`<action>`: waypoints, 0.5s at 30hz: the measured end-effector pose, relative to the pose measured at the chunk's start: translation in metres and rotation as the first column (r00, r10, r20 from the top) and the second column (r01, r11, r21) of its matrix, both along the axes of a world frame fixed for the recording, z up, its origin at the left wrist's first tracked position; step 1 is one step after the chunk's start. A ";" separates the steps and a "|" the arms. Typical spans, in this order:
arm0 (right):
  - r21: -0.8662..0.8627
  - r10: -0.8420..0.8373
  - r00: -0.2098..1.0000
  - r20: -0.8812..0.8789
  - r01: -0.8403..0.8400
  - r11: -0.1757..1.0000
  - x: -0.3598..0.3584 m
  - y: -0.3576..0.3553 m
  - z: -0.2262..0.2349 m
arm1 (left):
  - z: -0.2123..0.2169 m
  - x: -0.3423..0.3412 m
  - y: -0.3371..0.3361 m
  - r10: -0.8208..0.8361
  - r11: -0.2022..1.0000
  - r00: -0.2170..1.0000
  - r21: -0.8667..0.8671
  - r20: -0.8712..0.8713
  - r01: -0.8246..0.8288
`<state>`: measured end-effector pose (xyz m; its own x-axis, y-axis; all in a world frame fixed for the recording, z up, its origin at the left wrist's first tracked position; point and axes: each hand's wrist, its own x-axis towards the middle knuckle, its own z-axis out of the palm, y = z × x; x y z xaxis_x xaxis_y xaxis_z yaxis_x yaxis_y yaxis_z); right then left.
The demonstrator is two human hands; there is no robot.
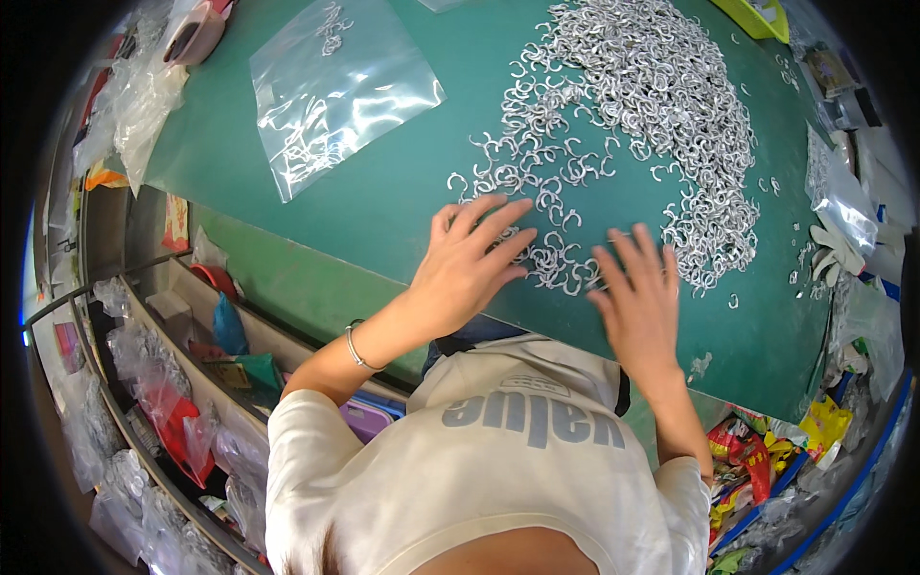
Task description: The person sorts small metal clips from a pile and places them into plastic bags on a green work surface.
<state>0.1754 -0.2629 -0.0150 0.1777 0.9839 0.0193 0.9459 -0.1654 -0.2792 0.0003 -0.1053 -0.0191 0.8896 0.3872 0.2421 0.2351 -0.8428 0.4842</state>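
Observation:
A large heap of small silvery C-shaped pieces [652, 67] covers the far right of the green tabletop. A thinner spread of the same pieces [522, 153] trails from the heap toward me. My left hand [470, 254] is over the near left end of this spread, fingers apart, with several pieces beside and under its fingertips. To its right, my right hand [637, 302] is slightly blurred, its fingers spread at the near edge of the pieces. A small cluster of pieces [554, 261] lies between both hands. Neither hand visibly grips anything.
A clear plastic bag [335, 96] with some C-shaped pieces lies at the far left. A pink container [196, 36] stands beyond it, and a yellow-green basket [757, 14] sits at the far right. White gloves [837, 254] lie near the right edge. Bins with plastic bags flank the table.

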 end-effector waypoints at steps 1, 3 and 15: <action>0.071 -0.059 0.997 0.043 0.056 0.996 0.006 -0.002 -0.002 | -0.005 -0.005 -0.003 -0.028 1.000 0.999 0.005 -0.016 0.028; 0.122 -0.156 0.984 0.081 0.145 0.982 0.013 -0.003 -0.002 | -0.010 -0.014 -0.001 0.014 1.000 1.000 -0.006 -0.007 -0.014; 0.256 -0.262 0.945 -0.199 0.308 0.916 0.008 0.021 0.000 | -0.005 0.007 -0.021 -0.092 0.989 0.993 -0.108 0.072 0.099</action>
<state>0.1839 -0.2418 -0.0147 0.4727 0.8494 0.2346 0.8103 -0.3144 -0.4945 0.0075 -0.1262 -0.0244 0.9072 0.3291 0.2620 0.1205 -0.8000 0.5878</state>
